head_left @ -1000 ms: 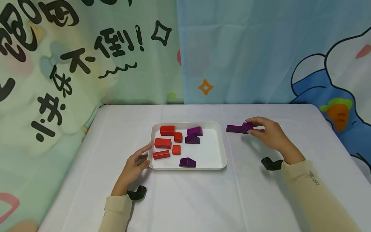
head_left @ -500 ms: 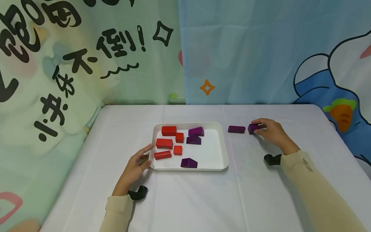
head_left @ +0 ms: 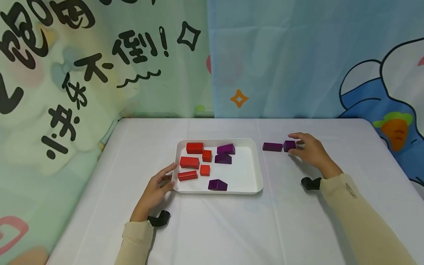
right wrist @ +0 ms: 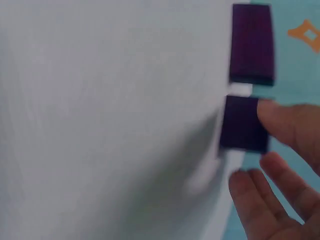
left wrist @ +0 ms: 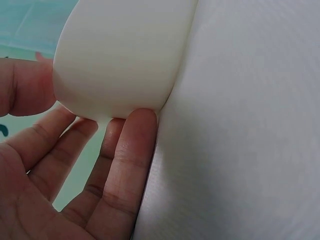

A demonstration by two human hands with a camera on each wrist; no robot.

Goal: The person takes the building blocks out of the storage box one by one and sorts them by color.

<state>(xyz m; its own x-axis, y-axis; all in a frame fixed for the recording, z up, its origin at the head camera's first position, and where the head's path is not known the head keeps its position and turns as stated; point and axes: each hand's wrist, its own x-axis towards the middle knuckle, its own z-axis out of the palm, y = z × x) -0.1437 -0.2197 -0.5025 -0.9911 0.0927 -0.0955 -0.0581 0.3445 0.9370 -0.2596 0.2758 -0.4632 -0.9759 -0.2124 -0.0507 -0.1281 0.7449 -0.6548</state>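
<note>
My left hand (head_left: 155,191) touches the left end of the white tray (head_left: 243,184); in the left wrist view its fingertips lie against the tray's outer wall (left wrist: 125,55). Right of the tray, a long purple block (head_left: 272,147) lies on the table. Close beside its right end sits a purple cube (head_left: 289,145), a narrow gap between them in the right wrist view. My right hand (head_left: 309,150) is at this cube, thumb and fingers parted around it, one fingertip raised above its top in the head view.
Inside the tray, several red blocks (head_left: 189,162) lie on the left, with two purple wedge-like blocks (head_left: 223,158) near the back and a third purple block (head_left: 217,185) near the front. A white cloth covers the table (head_left: 225,228); printed curtains (head_left: 278,59) hang behind it.
The purple cube overlapped the long block's end, moved off to the right, then came back left close to it. My right fingers have parted from their pinch. My left hand stays at the tray.
</note>
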